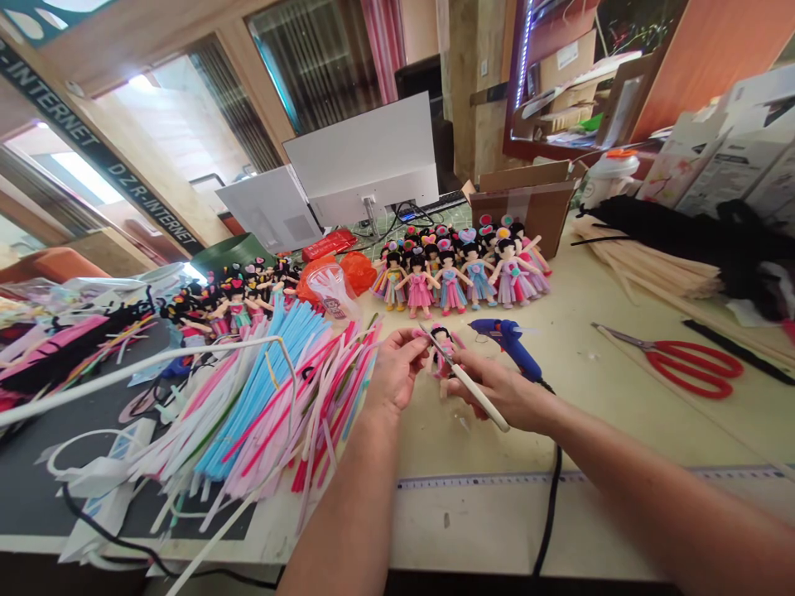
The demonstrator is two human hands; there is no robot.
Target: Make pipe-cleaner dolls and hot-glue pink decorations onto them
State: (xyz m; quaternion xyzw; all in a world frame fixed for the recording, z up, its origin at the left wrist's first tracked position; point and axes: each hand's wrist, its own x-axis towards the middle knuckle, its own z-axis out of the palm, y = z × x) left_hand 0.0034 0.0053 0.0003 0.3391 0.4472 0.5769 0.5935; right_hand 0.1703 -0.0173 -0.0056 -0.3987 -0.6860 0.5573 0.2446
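Monitor point(366, 149): white back showing, with a smaller white panel point(268, 211) beside it.
Carton point(522, 211): brown, right of the monitor.
Bottle point(609, 180): white, orange lid, just beside the carton.
Scissors point(649, 346): red handles, lying on the table point(627, 406).
Bag point(357, 273): orange plastic, in front of the screens.
Power strip point(108, 476): white, cables around it.
Sign point(101, 156): dark strip, lettered "DZ R-INTERNET".
Curtain point(380, 45): pink, above and behind the monitor.
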